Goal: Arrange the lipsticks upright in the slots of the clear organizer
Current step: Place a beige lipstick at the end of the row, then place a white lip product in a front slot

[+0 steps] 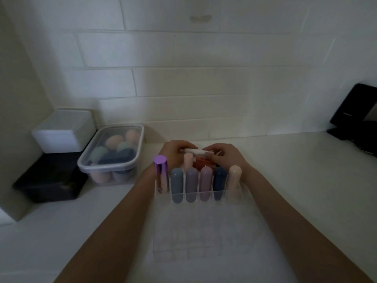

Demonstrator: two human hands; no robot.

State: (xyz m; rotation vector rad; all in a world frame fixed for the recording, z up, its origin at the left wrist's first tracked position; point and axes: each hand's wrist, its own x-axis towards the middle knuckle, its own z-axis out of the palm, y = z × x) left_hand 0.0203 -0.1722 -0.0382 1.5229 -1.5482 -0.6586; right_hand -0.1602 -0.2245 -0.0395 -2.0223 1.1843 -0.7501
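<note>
Both the left hand [173, 151] and right hand [228, 155] pinch a small white lipstick tube [191, 151] sideways above the clear acrylic organizer [204, 196], behind its pastel row. Light, rigid, probably slick: best gripped mid-barrel when turning it upright.

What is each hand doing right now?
Left hand: closed on the left end of the white lipstick tube.
Right hand: closed on its right end.

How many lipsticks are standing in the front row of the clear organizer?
6, left to right: purple-capped, grey-blue, lavender, mauve, navy, pale pink. More behind, partly hidden by the hands.
</note>
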